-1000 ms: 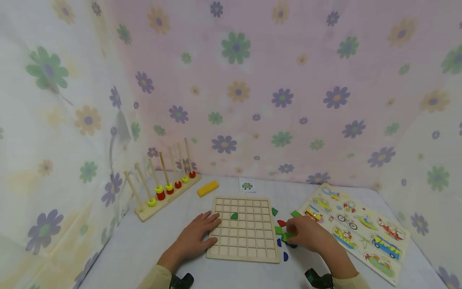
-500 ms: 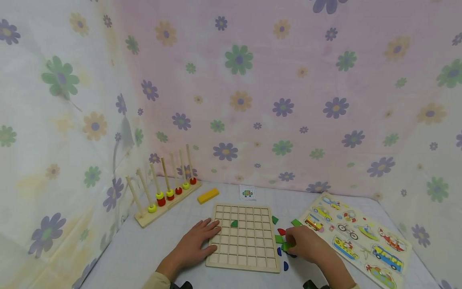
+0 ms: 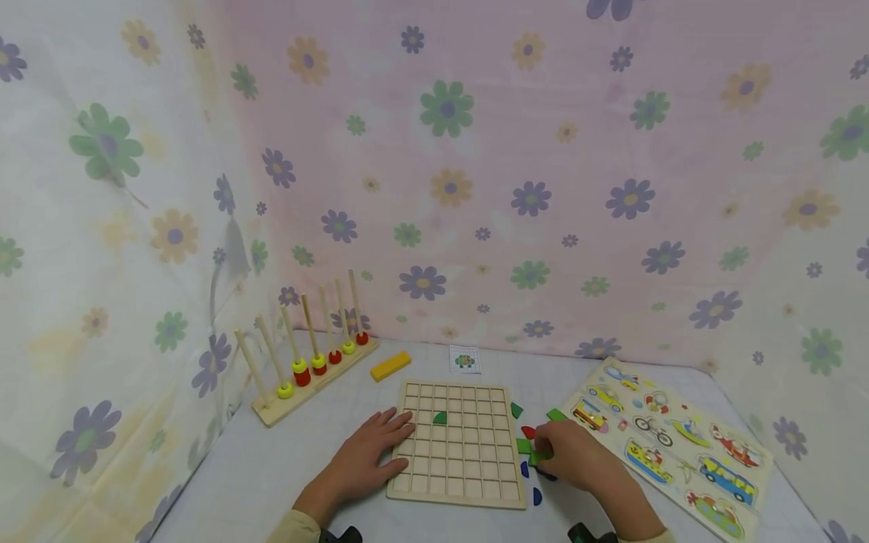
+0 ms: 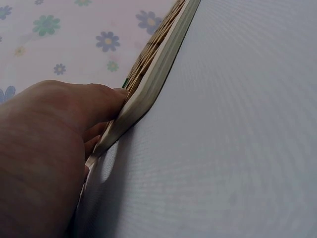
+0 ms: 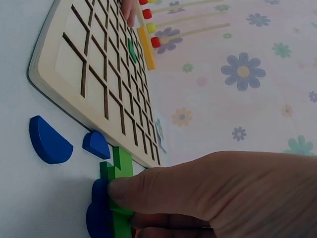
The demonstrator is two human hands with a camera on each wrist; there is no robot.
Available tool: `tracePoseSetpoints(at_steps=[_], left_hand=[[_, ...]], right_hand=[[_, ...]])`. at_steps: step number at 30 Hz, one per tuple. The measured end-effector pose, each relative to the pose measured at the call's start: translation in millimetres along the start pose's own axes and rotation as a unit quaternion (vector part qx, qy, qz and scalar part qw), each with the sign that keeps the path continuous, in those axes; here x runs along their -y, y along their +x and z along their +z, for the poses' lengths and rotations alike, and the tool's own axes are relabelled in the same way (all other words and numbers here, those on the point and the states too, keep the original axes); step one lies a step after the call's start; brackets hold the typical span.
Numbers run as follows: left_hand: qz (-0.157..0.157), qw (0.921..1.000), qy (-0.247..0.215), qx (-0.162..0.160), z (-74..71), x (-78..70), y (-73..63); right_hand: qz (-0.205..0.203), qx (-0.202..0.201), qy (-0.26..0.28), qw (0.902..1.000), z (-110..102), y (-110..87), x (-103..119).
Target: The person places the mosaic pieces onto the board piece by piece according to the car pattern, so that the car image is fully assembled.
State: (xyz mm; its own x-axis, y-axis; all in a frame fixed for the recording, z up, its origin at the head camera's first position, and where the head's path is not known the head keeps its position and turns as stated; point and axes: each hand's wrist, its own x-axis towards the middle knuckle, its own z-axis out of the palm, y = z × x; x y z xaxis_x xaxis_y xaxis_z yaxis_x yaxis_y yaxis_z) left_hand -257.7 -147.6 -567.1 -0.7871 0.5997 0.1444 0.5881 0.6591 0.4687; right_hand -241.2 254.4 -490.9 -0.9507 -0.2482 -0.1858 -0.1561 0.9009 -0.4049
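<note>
My left hand (image 3: pixel 363 456) rests on the left edge of a wooden grid board (image 3: pixel 455 501), fingers extended and thumb (image 4: pixel 106 101) on the rim. One dark green quarter-round piece (image 3: pixel 440 418) lies in a cell of the board. Just right of the board, my right hand (image 3: pixel 573 452) pinches a small green block (image 5: pixel 122 224) among loose pieces, its other fingers curled. Around it lie another green block (image 3: pixel 523 446), a red piece (image 3: pixel 528 432) and blue half-round pieces (image 5: pixel 49 141). More blue pieces (image 5: pixel 97 213) sit partly hidden beside the thumb.
A peg stand (image 3: pixel 315 383) with red and yellow beads stands back left, near a yellow bar (image 3: pixel 391 366). Behind the board is a small picture card (image 3: pixel 465 360). At right lies a vehicle puzzle board (image 3: pixel 668 445). Flowered cloth (image 3: pixel 448 188) hangs behind.
The head view tilted up, so the scene sits lower in it. Both hands stay nearly where they were, the right still at the green block.
</note>
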Motion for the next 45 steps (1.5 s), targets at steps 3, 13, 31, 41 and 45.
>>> tracePoseSetpoints(at_steps=[3, 13, 31, 41, 45], left_hand=[[-0.001, 1.0000, -0.001, 0.000, -0.3, -0.3, 0.1], [0.004, 1.0000, -0.002, -0.002, -0.2, 1.0, -0.8], [0.004, 1.0000, 0.005, -0.002, -2.5, 0.7, -1.3], [-0.002, 1.0000, 0.001, 0.004, -2.7, -1.0, 0.1], [-0.011, 0.9999, -0.005, 0.007, -2.8, -2.5, 0.0]], right_hand=[[0.004, 0.000, -0.002, 1.0000, -0.4, 0.1, 1.0], [0.003, 0.001, -0.004, 1.0000, 1.1, 1.7, 0.2], [-0.046, -0.055, 0.037, 0.9968, -3.0, 2.8, 1.9], [-0.136, -0.112, 0.035, 0.9837, -4.2, 1.5, 3.8], [-0.157, -0.127, 0.041, 0.9785, -2.8, 1.5, 7.9]])
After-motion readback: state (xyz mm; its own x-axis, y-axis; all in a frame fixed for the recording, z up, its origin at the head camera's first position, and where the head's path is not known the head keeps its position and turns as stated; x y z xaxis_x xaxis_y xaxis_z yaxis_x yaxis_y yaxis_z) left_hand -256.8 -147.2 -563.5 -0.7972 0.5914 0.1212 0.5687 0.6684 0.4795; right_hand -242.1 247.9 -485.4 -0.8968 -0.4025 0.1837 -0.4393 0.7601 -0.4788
